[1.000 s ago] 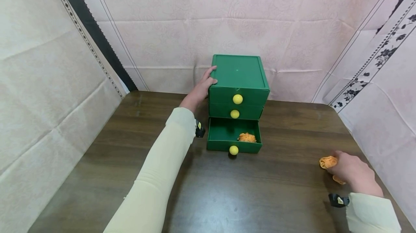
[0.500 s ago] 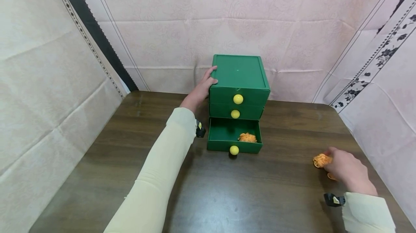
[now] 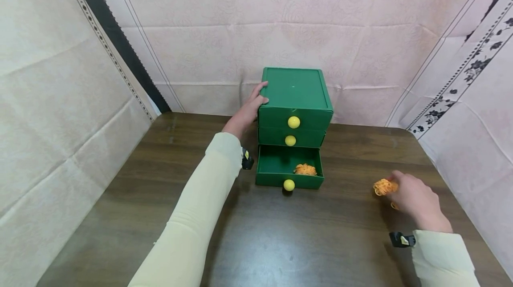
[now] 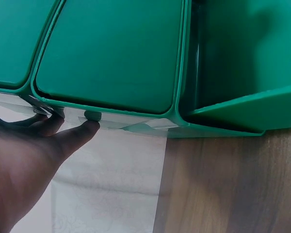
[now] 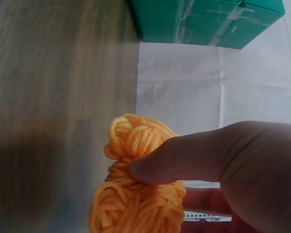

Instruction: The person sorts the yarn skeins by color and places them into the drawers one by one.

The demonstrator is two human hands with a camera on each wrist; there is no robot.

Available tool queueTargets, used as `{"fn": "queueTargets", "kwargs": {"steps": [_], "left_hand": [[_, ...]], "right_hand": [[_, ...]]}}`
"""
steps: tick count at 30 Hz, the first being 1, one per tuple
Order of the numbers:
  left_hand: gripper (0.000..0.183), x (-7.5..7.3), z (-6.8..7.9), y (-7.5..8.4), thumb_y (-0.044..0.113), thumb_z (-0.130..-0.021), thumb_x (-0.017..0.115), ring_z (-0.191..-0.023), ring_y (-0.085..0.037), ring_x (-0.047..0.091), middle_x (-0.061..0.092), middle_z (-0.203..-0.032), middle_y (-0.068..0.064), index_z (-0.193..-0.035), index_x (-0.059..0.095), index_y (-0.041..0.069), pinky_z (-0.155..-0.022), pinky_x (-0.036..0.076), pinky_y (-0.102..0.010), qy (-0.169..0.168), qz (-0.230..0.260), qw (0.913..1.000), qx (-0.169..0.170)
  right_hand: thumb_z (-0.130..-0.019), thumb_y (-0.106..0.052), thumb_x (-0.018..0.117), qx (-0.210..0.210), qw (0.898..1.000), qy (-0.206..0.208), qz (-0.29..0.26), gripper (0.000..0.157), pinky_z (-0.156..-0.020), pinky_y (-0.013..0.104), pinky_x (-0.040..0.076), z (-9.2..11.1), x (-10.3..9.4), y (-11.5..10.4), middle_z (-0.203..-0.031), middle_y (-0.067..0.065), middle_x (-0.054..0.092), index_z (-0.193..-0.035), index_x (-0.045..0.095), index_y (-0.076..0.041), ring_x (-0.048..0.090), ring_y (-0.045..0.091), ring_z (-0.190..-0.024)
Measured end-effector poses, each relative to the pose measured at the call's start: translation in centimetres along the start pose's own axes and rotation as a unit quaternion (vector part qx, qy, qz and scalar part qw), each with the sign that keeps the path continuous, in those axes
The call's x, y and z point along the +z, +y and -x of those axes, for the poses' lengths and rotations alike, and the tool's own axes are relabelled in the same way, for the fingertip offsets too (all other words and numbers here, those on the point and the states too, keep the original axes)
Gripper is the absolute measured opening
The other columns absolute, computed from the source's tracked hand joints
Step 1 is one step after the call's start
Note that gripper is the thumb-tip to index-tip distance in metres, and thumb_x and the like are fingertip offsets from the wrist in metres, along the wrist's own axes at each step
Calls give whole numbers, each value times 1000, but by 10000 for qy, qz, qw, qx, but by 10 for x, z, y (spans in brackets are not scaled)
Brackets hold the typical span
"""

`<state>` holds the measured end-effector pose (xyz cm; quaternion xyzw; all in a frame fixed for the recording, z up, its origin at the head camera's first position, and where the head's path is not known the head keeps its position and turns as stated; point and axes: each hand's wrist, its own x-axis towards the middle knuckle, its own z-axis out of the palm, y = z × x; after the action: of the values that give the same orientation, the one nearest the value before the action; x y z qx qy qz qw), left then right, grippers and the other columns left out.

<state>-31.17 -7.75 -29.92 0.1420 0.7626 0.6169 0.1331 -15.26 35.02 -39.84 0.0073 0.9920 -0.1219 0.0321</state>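
Observation:
A green three-drawer cabinet point(image 3: 294, 89) with yellow knobs stands at the back of the table, its bottom drawer point(image 3: 270, 160) pulled out. In that drawer, toward the right, lies a bundle of orange yarn point(image 3: 305, 169). My left hand point(image 3: 250, 109) rests against the cabinet's left side near the top; in the left wrist view the thumb point(image 4: 80, 138) touches the side wall. Over the table's right part, my right hand point(image 3: 414, 198) holds a second skein of orange yarn point(image 5: 136, 194), pinched at its narrow middle with the thumb in front. The other fingers are partly hidden behind the yarn.
The brown wooden table point(image 3: 256, 242) reaches back to a pale cloth wall point(image 3: 224, 46). Cloth also hangs at the left and right sides. Each wrist wears a small black camera point(image 3: 246, 159).
My right hand, with the skein of yarn, has moved left and slightly away from me, toward the cabinet. The left hand, the cabinet and the pulled-out drawer have stayed in place.

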Motion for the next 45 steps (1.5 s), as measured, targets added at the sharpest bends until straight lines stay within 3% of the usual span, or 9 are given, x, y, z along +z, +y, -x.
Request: {"fn": "queueTargets", "kwargs": {"steps": [18,29,40,45], "left_hand": [[64,1,-1,-1,28,-96,35,-148,-29,12,0,-164,3,-155,13,37,-114,21,-57,49,-8,10000,-13],[61,0,-21,-25,33,-93,36,-147,-25,14,4,-162,8,-150,19,48,-113,22,-59,298,37,9993,223],[65,0,-3,-3,26,-95,36,-148,-29,11,0,-164,3,-155,13,36,-113,21,-59,65,128,9999,60],[64,0,-6,-6,27,-95,36,-148,-28,11,0,-164,3,-154,14,37,-114,20,-59,89,95,9999,55]], "right_hand": [[-81,-19,73,-357,9981,468,-174,41,-52,44,41,-13,0,-41,-109,24,60,-118,59,-7,59,35,-79],[-82,-18,72,-687,9928,952,-231,41,-53,48,43,-18,1,-62,-118,23,59,-120,59,-11,61,41,-84],[-83,-18,72,-903,9884,1164,-379,40,-59,51,48,-20,0,-83,-119,22,58,-121,60,-11,60,39,-87],[-84,-18,72,-1004,9867,1208,-420,40,-62,54,49,-21,-1,-90,-121,22,57,-121,60,-11,60,41,-91]]}}
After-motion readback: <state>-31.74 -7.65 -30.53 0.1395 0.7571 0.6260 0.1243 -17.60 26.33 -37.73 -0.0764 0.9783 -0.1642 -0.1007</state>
